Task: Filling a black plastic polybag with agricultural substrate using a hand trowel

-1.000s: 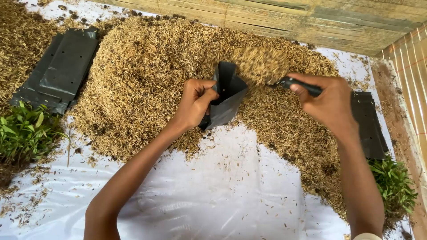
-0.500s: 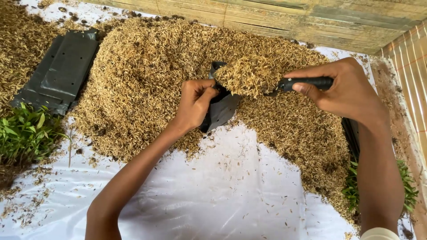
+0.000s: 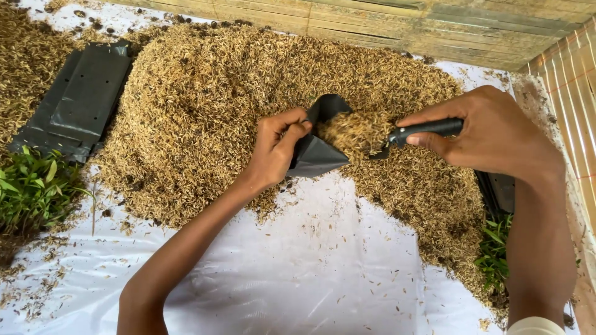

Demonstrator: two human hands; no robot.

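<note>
my left hand (image 3: 276,149) pinches the black bag (image 3: 316,152) mouth open, my right hand (image 3: 490,133) grips the trowel (image 3: 397,133), loaded tip pointing left, touching the mouth over the husk pile (image 3: 217,105).

Black plastic grow bag (image 3: 313,152) mid-heap; flat black bag stack (image 3: 77,102) upper left.

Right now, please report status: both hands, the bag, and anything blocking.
Left hand holds black bag open at its rim. Right hand grips trowel handle, husk load at bag mouth. Nothing blocking; husk pile all around.
</note>
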